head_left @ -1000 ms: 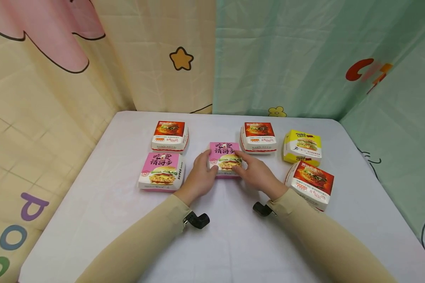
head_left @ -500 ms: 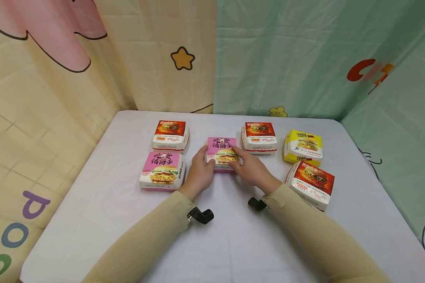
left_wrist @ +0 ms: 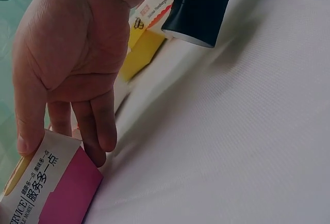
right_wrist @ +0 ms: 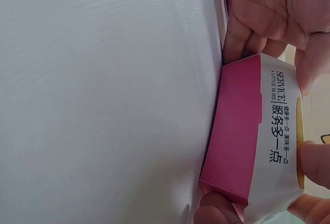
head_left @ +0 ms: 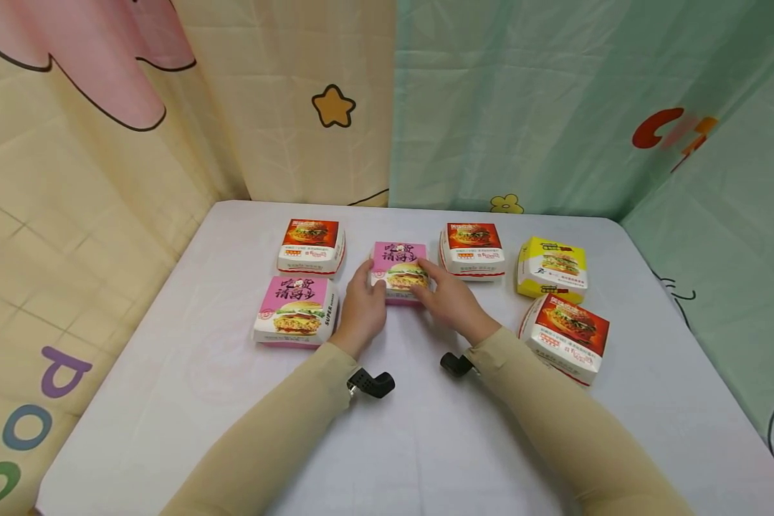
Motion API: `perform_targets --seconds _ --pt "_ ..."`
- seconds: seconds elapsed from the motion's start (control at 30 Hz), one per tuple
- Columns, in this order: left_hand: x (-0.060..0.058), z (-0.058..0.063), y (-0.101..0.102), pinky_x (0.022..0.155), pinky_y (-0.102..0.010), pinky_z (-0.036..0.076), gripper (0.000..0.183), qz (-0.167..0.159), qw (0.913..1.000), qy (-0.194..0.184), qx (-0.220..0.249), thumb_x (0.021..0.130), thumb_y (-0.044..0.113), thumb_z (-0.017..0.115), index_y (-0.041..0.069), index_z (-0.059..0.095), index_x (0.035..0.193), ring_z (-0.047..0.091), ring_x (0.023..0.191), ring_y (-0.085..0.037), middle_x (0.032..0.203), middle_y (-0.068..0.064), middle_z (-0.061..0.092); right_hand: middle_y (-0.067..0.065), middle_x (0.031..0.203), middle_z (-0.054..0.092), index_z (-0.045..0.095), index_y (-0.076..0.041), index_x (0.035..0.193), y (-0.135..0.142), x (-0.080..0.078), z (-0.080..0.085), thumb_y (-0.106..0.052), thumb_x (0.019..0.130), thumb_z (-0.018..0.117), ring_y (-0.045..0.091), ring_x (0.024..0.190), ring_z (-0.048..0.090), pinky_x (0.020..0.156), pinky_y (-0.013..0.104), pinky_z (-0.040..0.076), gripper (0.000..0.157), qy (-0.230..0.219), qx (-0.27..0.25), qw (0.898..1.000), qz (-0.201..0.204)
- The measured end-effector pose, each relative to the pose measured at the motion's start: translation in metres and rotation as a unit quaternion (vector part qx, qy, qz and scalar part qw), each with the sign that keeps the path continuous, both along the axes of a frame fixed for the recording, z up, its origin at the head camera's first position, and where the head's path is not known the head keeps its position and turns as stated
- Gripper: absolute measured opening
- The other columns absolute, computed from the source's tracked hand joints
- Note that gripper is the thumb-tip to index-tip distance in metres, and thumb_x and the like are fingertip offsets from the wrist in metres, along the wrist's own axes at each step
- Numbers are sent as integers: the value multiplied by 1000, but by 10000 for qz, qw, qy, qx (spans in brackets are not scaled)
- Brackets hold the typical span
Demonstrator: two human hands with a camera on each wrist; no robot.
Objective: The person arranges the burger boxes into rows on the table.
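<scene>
So there's a pink SUPER burger box (head_left: 295,312) left of the fingers. Left hand (head_left: 365,308) grips one side of the middle pink burger box (head_left: 398,259), right hand (head_left: 454,301) the other, probably keeping it straight. Red-topped burger box (head_left: 471,251) sits just past the right fingers.

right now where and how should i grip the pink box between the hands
Probably by the left and right sides of the pink box, coming from both sides: it is low and wide, its top faces up, and the left hand and right hand hold it there.
</scene>
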State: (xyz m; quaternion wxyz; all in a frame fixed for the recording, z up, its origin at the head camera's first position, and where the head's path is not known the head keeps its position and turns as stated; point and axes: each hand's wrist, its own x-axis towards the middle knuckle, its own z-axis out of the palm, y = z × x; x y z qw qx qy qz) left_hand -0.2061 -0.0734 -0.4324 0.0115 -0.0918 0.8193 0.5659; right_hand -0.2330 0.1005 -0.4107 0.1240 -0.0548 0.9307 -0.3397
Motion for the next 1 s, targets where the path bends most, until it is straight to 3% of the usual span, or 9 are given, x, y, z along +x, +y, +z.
perform_targets --seconds 0.37,0.77,1.0 --pt "-9 -4 -1 133 -48 20 57 181 9997 -17 171 113 32 44 25 28 167 19 164 -24 176 -1 26 7 173 32 32 -34 166 -6 -11 -4 -41 105 63 34 141 45 122 58 39 69 -379 -578 9972 -284" --pt "-17 -7 -4 133 -44 18 58 305 9992 24 274 114 34 42 25 25 169 15 164 -18 177 4 21 7 174 29 29 -37 167 -11 -21 -11 -41 107 59 33 151 39 125 58 34 67 -279 -769 9963 -254" --pt "-22 -10 -4 133 -44 19 58 414 9988 70 256 114 34 42 25 25 169 17 164 -20 176 2 23 7 173 33 30 -36 167 -14 -25 -12 -40 107 59 33 134 49 105 47 49 66 -251 -816 9960 -258"
